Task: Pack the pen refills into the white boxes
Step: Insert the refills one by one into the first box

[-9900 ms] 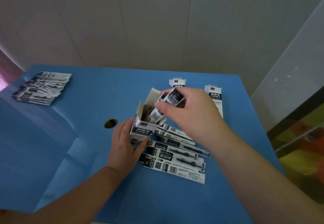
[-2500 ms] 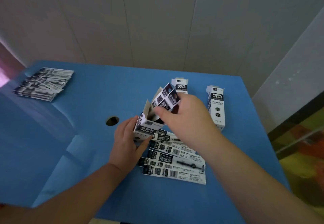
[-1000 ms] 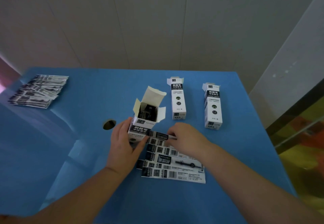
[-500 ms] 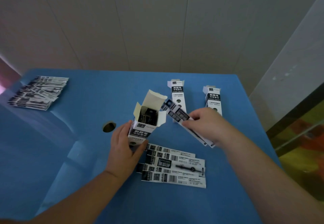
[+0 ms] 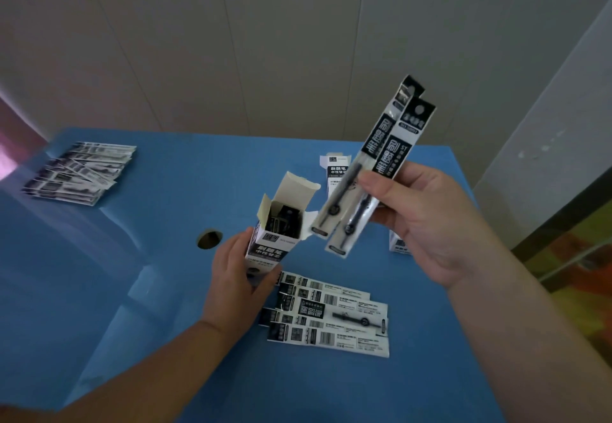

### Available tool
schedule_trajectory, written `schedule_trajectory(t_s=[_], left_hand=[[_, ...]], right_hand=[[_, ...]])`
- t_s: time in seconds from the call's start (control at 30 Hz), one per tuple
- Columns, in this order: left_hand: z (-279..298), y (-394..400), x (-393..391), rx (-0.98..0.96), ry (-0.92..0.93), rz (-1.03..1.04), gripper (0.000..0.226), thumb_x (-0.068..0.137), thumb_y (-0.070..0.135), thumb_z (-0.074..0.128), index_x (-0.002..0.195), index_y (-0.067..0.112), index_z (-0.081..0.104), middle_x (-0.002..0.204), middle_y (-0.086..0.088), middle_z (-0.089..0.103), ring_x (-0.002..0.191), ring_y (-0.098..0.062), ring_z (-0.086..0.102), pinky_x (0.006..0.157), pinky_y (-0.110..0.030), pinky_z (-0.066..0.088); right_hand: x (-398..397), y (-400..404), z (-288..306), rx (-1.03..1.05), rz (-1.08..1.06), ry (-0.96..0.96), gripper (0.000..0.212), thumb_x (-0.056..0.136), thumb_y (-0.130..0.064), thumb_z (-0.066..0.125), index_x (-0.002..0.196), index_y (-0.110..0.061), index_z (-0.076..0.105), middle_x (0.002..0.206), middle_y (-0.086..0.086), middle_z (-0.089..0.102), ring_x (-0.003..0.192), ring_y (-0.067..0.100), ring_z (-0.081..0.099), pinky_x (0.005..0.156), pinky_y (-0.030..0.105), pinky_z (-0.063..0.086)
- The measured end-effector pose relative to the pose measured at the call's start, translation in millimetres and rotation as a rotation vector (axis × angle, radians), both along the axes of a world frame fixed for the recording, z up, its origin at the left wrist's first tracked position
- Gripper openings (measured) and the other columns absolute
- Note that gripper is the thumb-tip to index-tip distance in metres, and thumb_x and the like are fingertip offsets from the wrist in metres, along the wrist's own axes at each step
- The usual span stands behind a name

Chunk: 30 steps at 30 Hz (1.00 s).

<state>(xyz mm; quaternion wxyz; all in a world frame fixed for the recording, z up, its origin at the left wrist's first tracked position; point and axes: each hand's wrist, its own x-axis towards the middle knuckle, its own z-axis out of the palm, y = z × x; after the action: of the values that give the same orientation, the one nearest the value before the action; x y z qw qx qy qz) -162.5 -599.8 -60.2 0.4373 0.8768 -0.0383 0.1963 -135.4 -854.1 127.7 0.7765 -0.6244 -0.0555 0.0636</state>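
On the blue worktop (image 5: 165,290), the left hand (image 5: 236,285) still grips the open white cardboard box (image 5: 276,235), already part filled. The right hand (image 5: 427,220) has lifted two black-and-white sleeved pen refills (image 5: 371,171) off the loose pile (image 5: 331,316), its fingers (image 5: 371,184) pinching them just above the box mouth, likely next in.

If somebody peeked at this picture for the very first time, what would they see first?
Probably the right hand, held up in the middle with two pen refill packets pinched between thumb and fingers. Just below them, the left hand grips an open white box standing on the blue table, with dark packets already inside. More packets lie flat near the box, and another pile sits at the far left.
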Motion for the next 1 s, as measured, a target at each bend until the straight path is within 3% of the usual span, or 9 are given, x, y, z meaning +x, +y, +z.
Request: schedule_trajectory(t_s=[0.13, 0.37, 0.6, 0.67, 0.77, 0.9, 1.0], left_hand=[[0.0, -0.5, -0.2, 0.009, -0.053, -0.017, 0.078, 0.085, 0.007, 0.085, 0.148, 0.022, 0.041, 0.134, 0.030, 0.037, 0.133, -0.026, 0.047, 0.101, -0.062, 0.055], [-0.1, -1.2, -0.8, 0.037, -0.052, -0.003, 0.078, 0.085, 0.010, 0.086, 0.150, 0.014, 0.043, 0.135, 0.026, 0.035, 0.137, -0.030, 0.047, 0.105, -0.062, 0.052], [2.9, -1.0, -2.0, 0.040, -0.015, 0.013, 0.075, 0.088, 0.015, 0.084, 0.151, 0.012, 0.045, 0.141, 0.017, 0.039, 0.139, -0.016, 0.041, 0.116, -0.055, 0.044], [2.8, -0.7, -1.8, 0.049, 0.003, 0.025, 0.075, 0.087, 0.014, 0.084, 0.151, 0.007, 0.047, 0.146, 0.002, 0.045, 0.140, -0.022, 0.043, 0.115, -0.057, 0.045], [1.3, -0.8, -1.4, 0.070, 0.019, 0.037, 0.074, 0.085, 0.013, 0.085, 0.149, 0.002, 0.048, 0.145, -0.013, 0.052, 0.139, -0.030, 0.045, 0.114, -0.060, 0.045], [-0.4, -0.7, -0.6, 0.086, -0.006, 0.015, 0.075, 0.084, 0.009, 0.086, 0.148, -0.001, 0.049, 0.144, -0.016, 0.052, 0.138, -0.032, 0.045, 0.109, -0.063, 0.048], [-0.4, -0.3, -1.4, 0.058, 0.014, 0.026, 0.077, 0.084, 0.008, 0.086, 0.149, 0.000, 0.048, 0.145, -0.013, 0.049, 0.139, -0.030, 0.043, 0.106, -0.063, 0.050]], right_hand=[[-0.5, 11.8, 4.2, -0.075, -0.055, -0.129, 0.011, 0.084, -0.021, 0.078, 0.094, -0.018, 0.080, 0.100, 0.004, 0.080, 0.098, 0.029, 0.074, 0.088, 0.047, 0.059], [12.2, 26.9, 11.8, -0.219, 0.010, -0.262, 0.013, 0.090, -0.020, 0.073, 0.093, -0.030, 0.080, 0.096, -0.008, 0.080, 0.088, 0.011, 0.076, 0.071, 0.021, 0.058], [17.2, 34.4, -2.6, -0.260, 0.078, -0.162, 0.009, 0.090, -0.023, 0.075, 0.094, -0.029, 0.080, 0.096, -0.008, 0.080, 0.087, 0.013, 0.077, 0.078, 0.031, 0.061], [17.3, 32.0, -4.2, -0.258, 0.075, -0.155, 0.009, 0.089, -0.024, 0.075, 0.097, -0.024, 0.079, 0.097, -0.005, 0.080, 0.087, 0.015, 0.077, 0.077, 0.033, 0.061], [19.0, 29.8, -4.4, -0.246, 0.079, -0.154, 0.010, 0.088, -0.024, 0.076, 0.097, -0.023, 0.080, 0.096, -0.004, 0.080, 0.086, 0.016, 0.077, 0.075, 0.027, 0.061], [15.4, 37.0, -10.7, -0.364, 0.182, -0.099, 0.004, 0.088, -0.023, 0.078, 0.091, -0.022, 0.081, 0.091, -0.005, 0.080, 0.084, 0.012, 0.076, 0.075, 0.023, 0.060], [10.8, 43.7, -14.6, -0.505, 0.224, -0.043, 0.012, 0.084, -0.034, 0.081, 0.089, -0.023, 0.079, 0.083, -0.006, 0.079, 0.068, 0.002, 0.069, 0.058, 0.012, 0.049]])
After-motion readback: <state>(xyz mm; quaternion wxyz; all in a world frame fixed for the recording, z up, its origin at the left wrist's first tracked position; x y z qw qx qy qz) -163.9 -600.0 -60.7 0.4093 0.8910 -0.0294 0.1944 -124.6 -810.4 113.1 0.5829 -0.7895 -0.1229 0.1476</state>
